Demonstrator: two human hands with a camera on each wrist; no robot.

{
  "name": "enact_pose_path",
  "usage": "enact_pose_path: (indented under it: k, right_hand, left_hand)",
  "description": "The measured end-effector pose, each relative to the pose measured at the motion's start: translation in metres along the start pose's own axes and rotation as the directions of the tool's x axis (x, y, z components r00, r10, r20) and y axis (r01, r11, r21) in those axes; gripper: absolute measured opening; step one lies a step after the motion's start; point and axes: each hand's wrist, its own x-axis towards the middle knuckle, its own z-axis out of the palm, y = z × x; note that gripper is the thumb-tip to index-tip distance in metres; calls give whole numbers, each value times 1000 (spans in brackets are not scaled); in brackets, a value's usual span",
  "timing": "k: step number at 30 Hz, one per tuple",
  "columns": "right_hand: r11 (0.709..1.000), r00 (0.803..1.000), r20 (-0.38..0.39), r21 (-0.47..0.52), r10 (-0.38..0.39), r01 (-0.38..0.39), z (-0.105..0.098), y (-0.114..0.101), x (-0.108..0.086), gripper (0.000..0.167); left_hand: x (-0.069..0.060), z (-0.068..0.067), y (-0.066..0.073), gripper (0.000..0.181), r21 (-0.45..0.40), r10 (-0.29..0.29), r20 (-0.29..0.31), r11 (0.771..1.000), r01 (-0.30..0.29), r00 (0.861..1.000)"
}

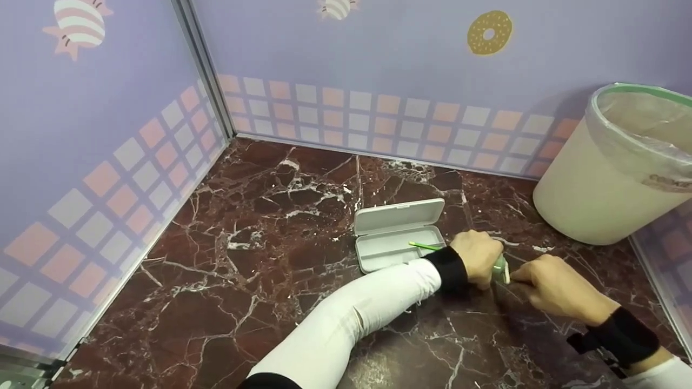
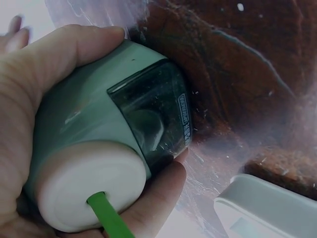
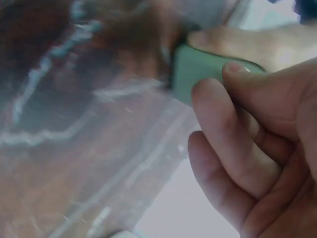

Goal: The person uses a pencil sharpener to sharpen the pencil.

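A rounded green sharpener (image 1: 499, 268) is gripped in my left hand (image 1: 478, 258), which wraps its body in the left wrist view. There the sharpener (image 2: 79, 116) has a dark clear window and a cream round face, with a green pencil (image 2: 109, 215) in its hole; the left hand (image 2: 54, 64) leaves this face uncovered. My right hand (image 1: 559, 286) is at the sharpener's right side, by a narrow cream part. In the right wrist view, the right hand (image 3: 252, 144) has thumb and forefinger pinched at the green body (image 3: 198, 69); the exact part pinched is hidden.
An open pale case (image 1: 386, 247) lies left of the hands, its lid tilted back, a green stick (image 1: 424, 246) inside. A lined cream bin (image 1: 611, 178) stands at the back right. White specks dot the dark red marbled surface (image 1: 243, 302); walls rise behind and left.
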Motion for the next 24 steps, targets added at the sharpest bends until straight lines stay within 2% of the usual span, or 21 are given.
enact_pose_path:
  k: [3, 6, 13, 18, 21, 24]
  right_hand:
    - [1000, 998, -68, -25, -3, 1, -9, 2, 4, 30]
    - [998, 992, -126, -60, -22, 15, -13, 8, 8, 24]
    - [999, 991, -134, -30, 30, -34, -14, 17, 15, 17]
    - [998, 984, -173, -33, 51, -57, -6, 28, 22, 19]
    - [995, 984, -156, -37, 89, -96, 7, 37, 24, 22]
    - [992, 991, -50, 2, 128, -128, 24, 43, 22, 18]
  left_hand:
    - [0, -2, -2, 37, 9, 0, 2, 1000, 0, 1000]
    - [-2, -5, -2, 37, 14, 6, -1, 1000, -6, 1000]
    - [-1, -2, -4, 37, 16, 16, 10, 1000, -16, 1000]
    - [-2, -3, -6, 36, 33, 23, -14, 999, -22, 1000]
    - [-3, -3, -4, 37, 37, 20, -27, 999, -19, 999]
    - [-5, -2, 0, 40, 36, 29, -27, 999, -28, 999]
